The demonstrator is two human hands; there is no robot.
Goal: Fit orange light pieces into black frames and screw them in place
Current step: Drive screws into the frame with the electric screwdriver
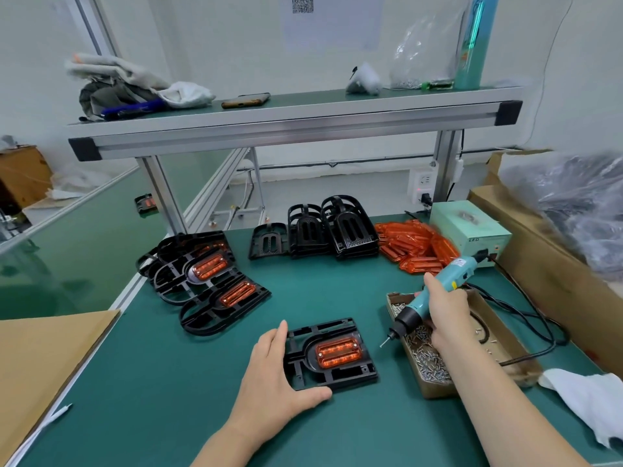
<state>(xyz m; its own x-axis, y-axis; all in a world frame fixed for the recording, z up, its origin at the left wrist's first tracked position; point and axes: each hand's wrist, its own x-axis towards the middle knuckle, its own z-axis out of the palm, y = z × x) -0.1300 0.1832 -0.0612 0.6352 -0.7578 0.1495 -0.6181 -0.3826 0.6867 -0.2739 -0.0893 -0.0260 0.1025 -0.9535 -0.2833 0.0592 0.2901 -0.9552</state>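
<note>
**Item:** black frame (332,372) with orange light piece (338,352) seated in it, flat on the green surface (168,399), centre.

**Grips:** The left hand (273,375) is released, with straight fingers braced on the frame's 9 o'clock edge and the thumb along its 6 o'clock edge. The right hand (445,315) is clenched round the electric screwdriver (435,298), bit off the frame at 3 o'clock.

**Hazards (judged):**
- The frame is only braced, so driving pressure may skid it toward 12 o'clock.
- A tilted bit may drive a screw crooked or mar the lens.
- The trailing cord may drag the tray.
- Whether the bit carries a screw cannot be told.

**Containers:**
- Cardboard tray (404,299), 3 o'clock: loose silver screws.
- Large carton (539,251), 2 o'clock: bagged goods, unclear.

**Stock:**
- Empty frames (323,230), 12 o'clock.
- Loose light pieces (414,247), 1 o'clock.
- Finished units (202,278), 10 o'clock.
</note>
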